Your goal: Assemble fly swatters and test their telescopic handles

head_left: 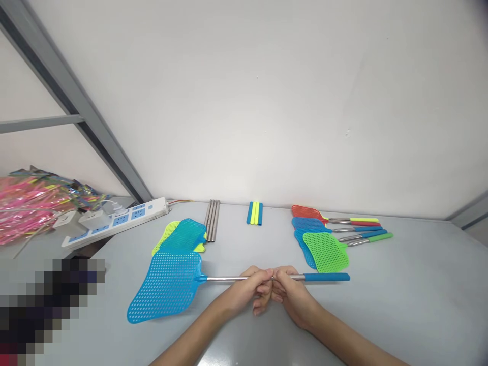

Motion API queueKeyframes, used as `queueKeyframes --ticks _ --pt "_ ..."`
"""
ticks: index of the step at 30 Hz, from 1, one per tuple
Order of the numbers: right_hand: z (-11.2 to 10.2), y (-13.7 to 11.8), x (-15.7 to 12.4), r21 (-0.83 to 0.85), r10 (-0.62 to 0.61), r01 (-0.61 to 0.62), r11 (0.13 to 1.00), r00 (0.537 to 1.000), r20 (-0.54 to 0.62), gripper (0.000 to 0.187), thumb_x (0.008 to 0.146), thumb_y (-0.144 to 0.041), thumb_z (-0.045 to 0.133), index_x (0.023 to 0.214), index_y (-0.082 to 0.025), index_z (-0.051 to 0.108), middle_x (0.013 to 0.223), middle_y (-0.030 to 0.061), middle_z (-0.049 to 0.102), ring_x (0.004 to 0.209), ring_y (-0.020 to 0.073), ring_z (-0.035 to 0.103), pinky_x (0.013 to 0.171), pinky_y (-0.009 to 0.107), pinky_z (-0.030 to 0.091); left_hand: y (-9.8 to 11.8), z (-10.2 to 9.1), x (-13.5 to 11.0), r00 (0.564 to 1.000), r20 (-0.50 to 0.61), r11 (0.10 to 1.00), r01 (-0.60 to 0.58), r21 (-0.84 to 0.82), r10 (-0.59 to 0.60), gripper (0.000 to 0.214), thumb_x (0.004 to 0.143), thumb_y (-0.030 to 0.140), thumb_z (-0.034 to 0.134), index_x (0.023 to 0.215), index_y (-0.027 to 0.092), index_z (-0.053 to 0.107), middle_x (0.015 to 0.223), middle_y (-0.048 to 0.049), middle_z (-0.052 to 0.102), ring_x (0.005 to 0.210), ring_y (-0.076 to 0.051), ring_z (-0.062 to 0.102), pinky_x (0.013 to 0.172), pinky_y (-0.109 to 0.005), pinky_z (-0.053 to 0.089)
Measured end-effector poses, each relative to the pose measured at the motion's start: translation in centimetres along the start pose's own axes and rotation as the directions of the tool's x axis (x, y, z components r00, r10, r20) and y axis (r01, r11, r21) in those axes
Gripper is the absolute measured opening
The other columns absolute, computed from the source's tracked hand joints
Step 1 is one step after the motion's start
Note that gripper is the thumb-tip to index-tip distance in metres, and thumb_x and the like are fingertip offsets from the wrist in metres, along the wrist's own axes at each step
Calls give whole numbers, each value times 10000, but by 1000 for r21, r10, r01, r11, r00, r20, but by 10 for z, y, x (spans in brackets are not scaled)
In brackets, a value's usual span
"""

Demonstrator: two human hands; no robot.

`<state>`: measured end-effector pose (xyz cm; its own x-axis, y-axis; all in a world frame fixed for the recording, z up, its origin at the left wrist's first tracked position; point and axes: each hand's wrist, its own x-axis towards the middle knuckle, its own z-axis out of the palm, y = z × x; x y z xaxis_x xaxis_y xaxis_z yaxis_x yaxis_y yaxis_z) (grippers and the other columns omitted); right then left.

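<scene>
I hold a blue fly swatter (168, 287) level over the grey table (412, 284). Its mesh head points left and its blue grip (327, 277) points right. My left hand (247, 291) pinches the metal rod near its middle. Touching it on the right, my right hand (288, 295) pinches the same rod. Both hands are closed on the rod.
Loose swatter heads (182, 236), yellow-green and teal, lie behind the held one. Metal rods (212, 219) and coloured grips (254, 213) lie by the wall. Several finished swatters (328, 239) are stacked at right. A white and blue power strip (114, 221) and pink foil bundle (26, 203) sit left.
</scene>
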<state>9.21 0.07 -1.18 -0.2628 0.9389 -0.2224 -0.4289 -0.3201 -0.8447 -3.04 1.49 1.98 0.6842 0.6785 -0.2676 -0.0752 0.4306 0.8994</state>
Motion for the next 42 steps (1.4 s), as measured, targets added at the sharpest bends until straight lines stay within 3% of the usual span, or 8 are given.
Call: queueKeyframes --ticks 15,25,42 --pt "1 -9 5 -56 -39 40 998 999 16 290 679 -200 413 412 -179 302 409 -67 225 398 63 223 415 234 185 11 -5 -3 995 -60 996 81 33 -79 375 758 357 375 445 175 275 338 70 264 300 -59 297 354 -194 275" --pt "2 -13 3 -85 -37 42 996 998 59 333 716 -229 397 406 -179 285 409 -68 216 383 58 201 411 235 189 9 -10 -2 999 -3 999 35 21 -35 356 764 326 346 449 180 268 337 77 227 291 -50 226 327 -191 224" --pt "2 -18 1 -74 -24 30 997 996 82 348 735 -253 404 419 -182 277 411 -68 211 382 59 194 406 239 183 16 -10 -7 999 -9 998 53 20 -53 358 766 337 333 452 186 247 346 86 187 294 -47 196 350 -209 186"
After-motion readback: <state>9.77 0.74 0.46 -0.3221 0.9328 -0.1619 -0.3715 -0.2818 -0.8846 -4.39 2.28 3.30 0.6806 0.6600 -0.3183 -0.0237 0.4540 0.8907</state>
